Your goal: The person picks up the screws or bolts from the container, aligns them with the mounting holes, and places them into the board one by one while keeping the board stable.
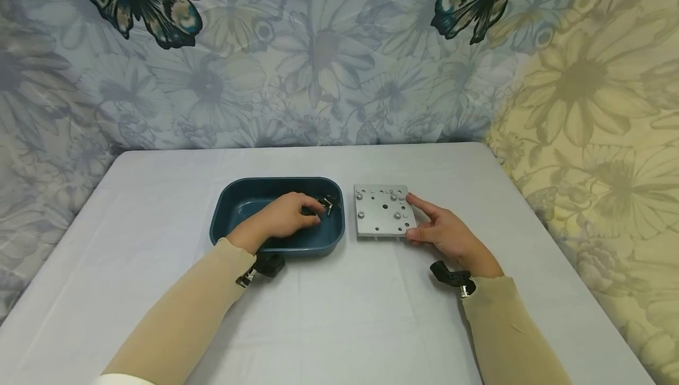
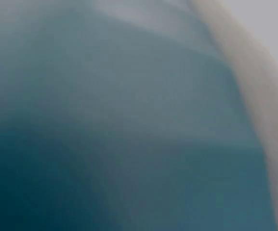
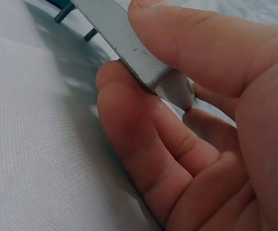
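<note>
A square silver metal plate [image 1: 379, 223] with several holes stands beside the tray, and a few socket-head screws [image 1: 398, 215] sit in it. Thin shanks [image 3: 91, 34] stick out under the plate in the right wrist view. My right hand [image 1: 448, 234] grips the plate's right edge, thumb on one face and fingers underneath. Inside the dark blue tray [image 1: 276, 251], my left hand [image 1: 283, 215] reaches to the right side, thumb and forefinger apart beside a few small loose screws [image 1: 329, 205]. The left wrist view is a blur of blue tray wall.
A white cloth [image 1: 339, 314] covers the table. Behind it hangs a flower-patterned fabric [image 1: 323, 78] with butterflies, and more of it hangs on both sides. Each wrist wears a black camera mount, such as the one [image 1: 448, 274] on the right.
</note>
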Motion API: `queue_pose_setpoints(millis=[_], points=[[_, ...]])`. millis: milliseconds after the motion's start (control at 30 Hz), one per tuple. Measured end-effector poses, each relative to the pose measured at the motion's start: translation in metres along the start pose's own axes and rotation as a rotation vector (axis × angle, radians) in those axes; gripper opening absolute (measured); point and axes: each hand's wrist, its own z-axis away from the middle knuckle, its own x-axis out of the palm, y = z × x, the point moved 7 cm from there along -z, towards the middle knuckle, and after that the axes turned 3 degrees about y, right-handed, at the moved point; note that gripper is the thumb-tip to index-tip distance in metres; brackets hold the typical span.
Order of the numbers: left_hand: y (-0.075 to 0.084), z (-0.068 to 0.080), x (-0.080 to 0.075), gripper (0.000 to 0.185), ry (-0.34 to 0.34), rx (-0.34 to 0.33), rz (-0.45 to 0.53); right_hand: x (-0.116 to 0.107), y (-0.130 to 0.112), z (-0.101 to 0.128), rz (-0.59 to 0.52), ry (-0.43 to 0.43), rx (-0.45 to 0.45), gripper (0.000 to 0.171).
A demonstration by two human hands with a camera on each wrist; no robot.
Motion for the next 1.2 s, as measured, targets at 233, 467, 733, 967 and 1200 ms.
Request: queue_pose_setpoints(millis=[233,467,733,967,1200], points=[[0.0,0.009,0.002,0.025,-0.067,-0.187,0.451,-0.001,0.003,-0.001,0.021,0.006,-0.002,0.095],[0.001,0.013,0.002,0.028,0.002,-0.249,0.631,-0.001,0.002,0.0,0.056,0.019,-0.003,0.094],[0.012,0.015,-0.003,0.032,0.093,-0.237,0.985,-0.001,0.003,0.002,0.039,0.008,-0.011,0.094],[0.018,0.012,-0.004,0.03,0.155,-0.269,1.083,0.0,0.003,0.001,0.019,-0.013,-0.028,0.093],[0.024,0.007,-0.01,0.019,0.27,-0.247,1.013,-0.001,0.001,0.0,0.016,-0.007,-0.035,0.093]])
